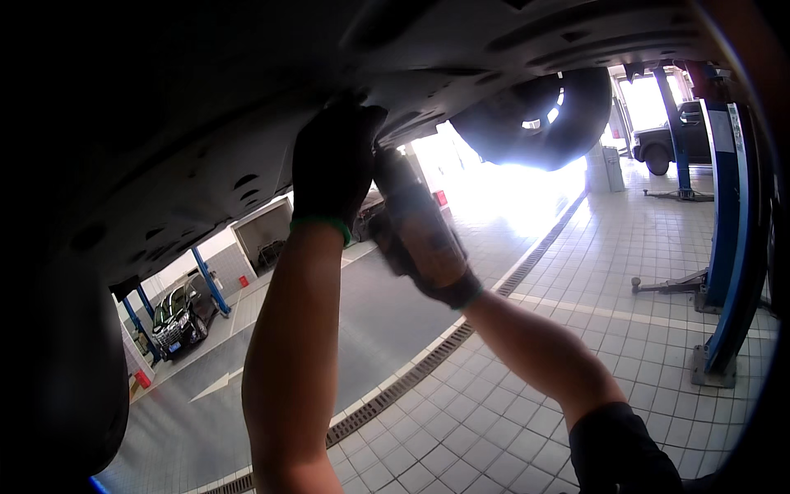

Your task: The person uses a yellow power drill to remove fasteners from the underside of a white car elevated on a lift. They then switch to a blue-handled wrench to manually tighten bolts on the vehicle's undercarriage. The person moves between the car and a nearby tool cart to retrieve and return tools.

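Observation:
Overhead spreads the dark underside of a raised car (206, 156). My left hand (333, 160), in a black glove with a green cuff, reaches up against it. Its fingers look curled in at the panel, and deep shadow hides what is in them. Just to the right and lower, my right hand (440, 276), gloved the same way, is closed around a dark barrel-shaped power tool (415, 214). The tool tilts upward, its narrower end close beside my left hand and the underbody. Its tip is blurred and cannot be made out.
A wheel (535, 123) of the raised car hangs ahead on the right. Blue lift posts (724, 222) with a low arm (671, 284) stand at right. A drain grate (395, 395) crosses the tiled floor. A parked black car (183, 317) stands far left, a dark vehicle (671, 140) far right.

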`<action>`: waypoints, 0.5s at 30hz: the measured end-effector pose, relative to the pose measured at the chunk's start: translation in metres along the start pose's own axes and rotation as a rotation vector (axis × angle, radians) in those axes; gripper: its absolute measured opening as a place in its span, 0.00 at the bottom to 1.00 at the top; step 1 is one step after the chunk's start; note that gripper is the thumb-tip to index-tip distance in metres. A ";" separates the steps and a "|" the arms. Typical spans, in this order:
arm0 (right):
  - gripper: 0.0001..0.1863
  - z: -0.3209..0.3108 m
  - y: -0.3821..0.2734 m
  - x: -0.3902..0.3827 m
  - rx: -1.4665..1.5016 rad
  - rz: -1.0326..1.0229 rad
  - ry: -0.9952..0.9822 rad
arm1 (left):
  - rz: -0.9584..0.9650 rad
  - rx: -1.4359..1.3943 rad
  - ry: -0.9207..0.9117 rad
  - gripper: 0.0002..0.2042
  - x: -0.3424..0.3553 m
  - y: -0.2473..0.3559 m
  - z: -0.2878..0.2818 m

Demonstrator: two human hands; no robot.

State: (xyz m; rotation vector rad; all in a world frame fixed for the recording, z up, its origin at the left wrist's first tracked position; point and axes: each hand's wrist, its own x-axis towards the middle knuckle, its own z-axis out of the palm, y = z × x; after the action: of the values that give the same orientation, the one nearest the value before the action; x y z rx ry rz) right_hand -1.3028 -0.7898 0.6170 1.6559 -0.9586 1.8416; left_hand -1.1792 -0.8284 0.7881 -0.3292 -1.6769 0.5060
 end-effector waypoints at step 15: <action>0.21 0.031 0.017 -0.010 -0.476 -0.067 0.016 | -0.156 -0.205 -0.107 0.12 -0.002 -0.003 0.007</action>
State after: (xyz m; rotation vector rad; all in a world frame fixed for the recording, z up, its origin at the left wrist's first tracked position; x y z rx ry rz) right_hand -1.2941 -0.8233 0.6048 1.3585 -1.2056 1.4366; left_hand -1.1853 -0.8325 0.7874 -0.3215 -1.8470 0.2390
